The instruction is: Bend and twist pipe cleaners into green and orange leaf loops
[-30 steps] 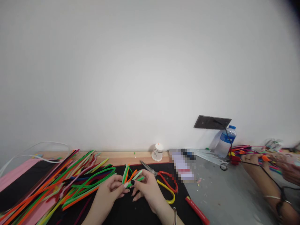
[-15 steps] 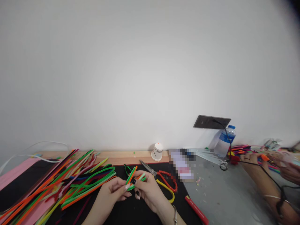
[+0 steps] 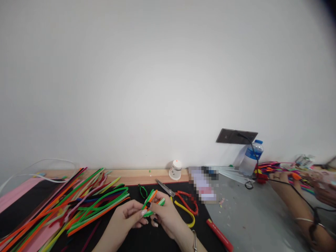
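My left hand (image 3: 129, 217) pinches the near side of a small bundle of green, orange and pale green pipe cleaners (image 3: 149, 203). From the other side, my right hand (image 3: 165, 211) grips the same bundle between thumb and fingers, so both hands nearly meet. Parts of the bundle are hidden behind the fingers. Just beyond it, a thin dark green loop (image 3: 143, 191) lies on the black mat (image 3: 141, 241). Scissors (image 3: 181, 203) with one red and one yellow handle rest right behind my right hand.
A loose pile of long pipe cleaners (image 3: 86, 210) spreads across the left. An upturned white paper cup (image 3: 175, 170) stands near the wall. At right are a red box-cutter-like tool (image 3: 219, 234), a water bottle (image 3: 251, 159), a black cable (image 3: 291, 187) and another person's arm (image 3: 296, 206).
The pipe cleaner bundle has turned slightly in my fingers: its upright green and orange ends now sit further right and fan apart. Both hands keep their hold.
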Action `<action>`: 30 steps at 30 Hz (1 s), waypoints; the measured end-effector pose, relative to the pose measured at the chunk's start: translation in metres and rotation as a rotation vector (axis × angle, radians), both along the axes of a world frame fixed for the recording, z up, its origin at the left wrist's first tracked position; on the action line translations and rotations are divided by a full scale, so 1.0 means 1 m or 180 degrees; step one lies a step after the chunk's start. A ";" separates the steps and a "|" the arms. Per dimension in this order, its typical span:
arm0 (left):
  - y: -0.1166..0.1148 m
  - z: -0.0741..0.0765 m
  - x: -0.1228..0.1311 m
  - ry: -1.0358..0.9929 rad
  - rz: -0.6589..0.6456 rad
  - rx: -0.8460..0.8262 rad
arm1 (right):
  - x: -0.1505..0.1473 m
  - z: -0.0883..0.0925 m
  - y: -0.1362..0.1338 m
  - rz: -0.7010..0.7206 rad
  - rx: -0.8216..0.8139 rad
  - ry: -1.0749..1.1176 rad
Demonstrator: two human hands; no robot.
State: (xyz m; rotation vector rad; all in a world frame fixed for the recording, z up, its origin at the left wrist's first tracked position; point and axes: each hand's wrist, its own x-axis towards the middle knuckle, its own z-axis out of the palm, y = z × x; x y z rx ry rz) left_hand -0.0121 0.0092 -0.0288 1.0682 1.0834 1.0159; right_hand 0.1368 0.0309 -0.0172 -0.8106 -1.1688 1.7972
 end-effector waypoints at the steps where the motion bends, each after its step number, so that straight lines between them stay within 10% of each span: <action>1: 0.000 0.001 0.000 0.0027 0.0022 0.0031 | -0.001 0.000 0.000 -0.0029 0.0029 0.0006; 20: -0.009 0.004 0.001 0.0828 0.0149 0.0913 | -0.004 0.002 -0.003 -0.0558 0.0624 -0.0484; 30: -0.006 -0.002 0.005 0.0136 0.0281 0.0387 | -0.006 0.001 -0.005 -0.0802 0.0512 -0.0273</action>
